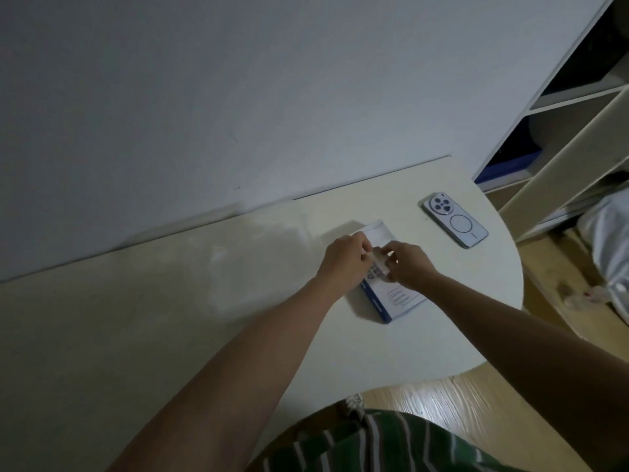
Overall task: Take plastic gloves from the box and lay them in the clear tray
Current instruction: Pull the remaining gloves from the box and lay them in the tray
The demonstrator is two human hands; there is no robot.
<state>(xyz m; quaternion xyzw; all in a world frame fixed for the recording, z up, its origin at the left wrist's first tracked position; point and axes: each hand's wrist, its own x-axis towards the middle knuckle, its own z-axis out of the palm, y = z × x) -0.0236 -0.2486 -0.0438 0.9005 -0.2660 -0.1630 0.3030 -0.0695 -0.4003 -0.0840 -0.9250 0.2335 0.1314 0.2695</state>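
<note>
A flat white-and-blue glove box (391, 298) lies on the pale table (136, 318), right of centre. Both hands meet over its middle. My left hand (345, 258) and my right hand (410, 264) pinch a small bunch of thin clear plastic glove (378, 264) between their fingertips, just above the box's opening. The clear tray (248, 243) sits to the left of the box near the wall; it is faint and its edges are hard to trace.
A light blue phone (454, 219) lies face down at the table's far right. The table's rounded edge (517, 284) curves close to the box. A white shelf unit (561, 114) stands to the right, with bedding on the wooden floor.
</note>
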